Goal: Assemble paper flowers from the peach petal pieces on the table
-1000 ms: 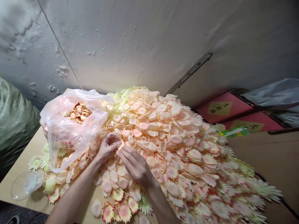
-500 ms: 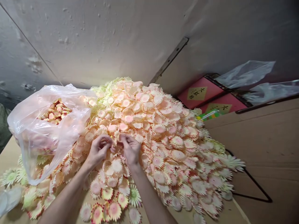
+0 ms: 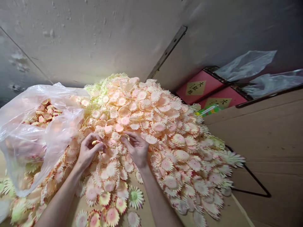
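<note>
A large heap of pale pink and cream artificial flower discs (image 3: 163, 126) with fringed edges spreads in front of me. Over its near left part, my left hand (image 3: 88, 151) pinches a small curled, red-edged flower piece (image 3: 96, 142) between thumb and fingers. My right hand (image 3: 138, 151), a short way to the right, has its thumb and index finger closed on a thin pale flower disc (image 3: 126, 137), seen nearly edge-on. The hands are apart. To the left, a translucent plastic bag (image 3: 68, 126) holds several curled, red-edged pieces (image 3: 46, 112).
Beneath the heap is a tan tabletop (image 3: 146, 205). Red boxes (image 3: 201, 83) with yellow labels and clear plastic bags (image 3: 246, 64) stand at the back right, beside a cardboard sheet (image 3: 267, 135). A grey wall (image 3: 94, 37) rises behind. A green-centred flower (image 3: 136, 197) lies near the front.
My hands have moved apart, left hand to the left and right hand to the right. A small curled piece now shows in my left fingers. The view has shifted slightly.
</note>
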A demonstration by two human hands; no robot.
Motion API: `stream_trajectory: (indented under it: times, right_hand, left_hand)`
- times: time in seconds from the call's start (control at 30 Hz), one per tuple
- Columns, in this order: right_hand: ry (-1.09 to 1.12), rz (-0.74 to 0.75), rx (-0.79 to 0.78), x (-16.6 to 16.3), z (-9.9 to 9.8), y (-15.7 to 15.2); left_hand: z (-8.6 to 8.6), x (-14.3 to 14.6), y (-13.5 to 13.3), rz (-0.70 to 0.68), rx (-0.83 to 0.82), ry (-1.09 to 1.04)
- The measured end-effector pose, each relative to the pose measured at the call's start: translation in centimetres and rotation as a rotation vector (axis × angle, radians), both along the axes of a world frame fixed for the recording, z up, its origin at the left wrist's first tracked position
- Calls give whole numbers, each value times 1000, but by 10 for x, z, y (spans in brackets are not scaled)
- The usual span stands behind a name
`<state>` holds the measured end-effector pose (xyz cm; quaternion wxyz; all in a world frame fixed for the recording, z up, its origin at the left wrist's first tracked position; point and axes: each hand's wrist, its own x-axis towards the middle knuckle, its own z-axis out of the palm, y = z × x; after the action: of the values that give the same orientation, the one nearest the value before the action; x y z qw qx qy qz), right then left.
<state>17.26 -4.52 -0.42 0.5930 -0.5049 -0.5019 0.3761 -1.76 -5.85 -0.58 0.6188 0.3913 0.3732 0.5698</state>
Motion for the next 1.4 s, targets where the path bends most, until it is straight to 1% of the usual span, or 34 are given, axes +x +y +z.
stream_trajectory:
  times: [0.1,0.17,0.37,0.5,0.73,0.8,0.9,1.0,1.17,1.4]
  right_hand:
    - [-139,126,3,-5,9,-2]
    - [-154,186,-26,-12,11,-1]
    - [-37,217,-126,-31,-1,2]
    - [-5,235,-133,-32,-6,1]
    - [-45,244,-64,-29,-1,1]
    - [-8,267,-51,-28,0,1]
    - [72,298,-76,-27,0,1]
    - [119,286,-100,-27,-1,2]
    - [85,152,-104,-29,0,2]
    - [61,168,-137,-34,-1,-1]
  left_hand:
    - [2,0,0,-24,31,88]
    - [3,0,0,-21,39,149]
    - [6,0,0,-14,22,237]
    - [6,0,1,-16,25,307]
    - [9,-1,1,-80,33,357]
    - [10,-1,0,-82,27,348]
    - [9,0,0,-53,38,347]
    - [9,0,-1,-44,42,350]
    - [10,0,-1,-41,35,314]
    - [3,0,1,9,26,309]
